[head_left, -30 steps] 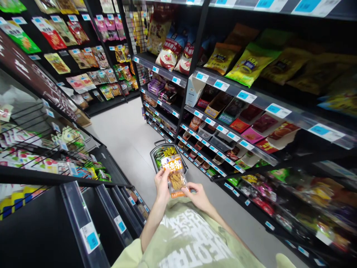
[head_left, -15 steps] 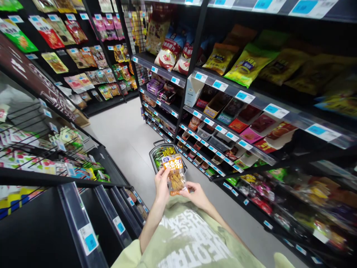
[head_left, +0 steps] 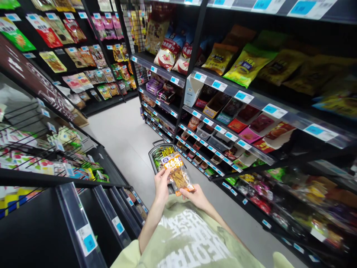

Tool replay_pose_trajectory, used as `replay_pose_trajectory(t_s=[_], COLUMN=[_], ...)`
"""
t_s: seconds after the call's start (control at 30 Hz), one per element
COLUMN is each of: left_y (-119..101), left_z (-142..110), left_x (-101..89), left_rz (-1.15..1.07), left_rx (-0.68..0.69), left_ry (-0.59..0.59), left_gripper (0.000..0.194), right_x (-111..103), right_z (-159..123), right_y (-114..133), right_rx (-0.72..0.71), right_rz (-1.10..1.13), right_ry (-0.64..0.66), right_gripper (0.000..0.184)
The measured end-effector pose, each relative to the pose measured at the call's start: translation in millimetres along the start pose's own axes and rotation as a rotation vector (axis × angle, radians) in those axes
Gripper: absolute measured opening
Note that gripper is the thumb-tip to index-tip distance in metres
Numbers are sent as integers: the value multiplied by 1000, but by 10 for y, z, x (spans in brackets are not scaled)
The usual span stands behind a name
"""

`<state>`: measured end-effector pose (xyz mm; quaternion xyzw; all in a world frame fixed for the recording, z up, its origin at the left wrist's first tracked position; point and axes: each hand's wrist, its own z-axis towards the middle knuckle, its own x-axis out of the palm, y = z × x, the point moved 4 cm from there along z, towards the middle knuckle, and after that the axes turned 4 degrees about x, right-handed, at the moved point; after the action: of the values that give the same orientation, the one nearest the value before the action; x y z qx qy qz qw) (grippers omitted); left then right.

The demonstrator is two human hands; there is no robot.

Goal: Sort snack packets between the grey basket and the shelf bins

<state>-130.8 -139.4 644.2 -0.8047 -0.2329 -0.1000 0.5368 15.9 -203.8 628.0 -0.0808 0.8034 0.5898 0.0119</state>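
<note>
Both my hands hold one orange snack packet [head_left: 178, 175] with a clear window showing brown strips, close in front of my chest. My left hand [head_left: 162, 183] pinches its left edge near the top. My right hand [head_left: 195, 196] grips its lower right corner. The packet tilts with its top toward the left. Just beyond it on the floor stands a dark wire shopping basket [head_left: 153, 156] holding green and yellow packets.
I stand in a narrow shop aisle. Black shelves [head_left: 223, 128] with snack bags and blue price tags line the right side. A low black rack [head_left: 69, 175] with packets runs along the left. Grey floor [head_left: 122, 130] stretches ahead to a back wall of hanging packets.
The packet has tilted slightly, its lower end swinging to the right, and my right hand has shifted a little with it. My left hand stays on the upper edge.
</note>
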Motion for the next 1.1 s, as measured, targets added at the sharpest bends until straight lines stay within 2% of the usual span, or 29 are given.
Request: replay_pose_trajectory(t_s=[0.6, 1.1], left_y=[-4, 35], left_z=[12, 17], left_x=[6, 10], left_rz=[-1, 14], left_rx=[66, 65], left_ry=[69, 80], left_gripper=[27, 32], right_x=[-15, -35], right_z=[20, -45], right_y=[-87, 27], right_rx=[-17, -56], right_rz=[79, -26], right_ry=[-44, -6], right_gripper=[44, 52])
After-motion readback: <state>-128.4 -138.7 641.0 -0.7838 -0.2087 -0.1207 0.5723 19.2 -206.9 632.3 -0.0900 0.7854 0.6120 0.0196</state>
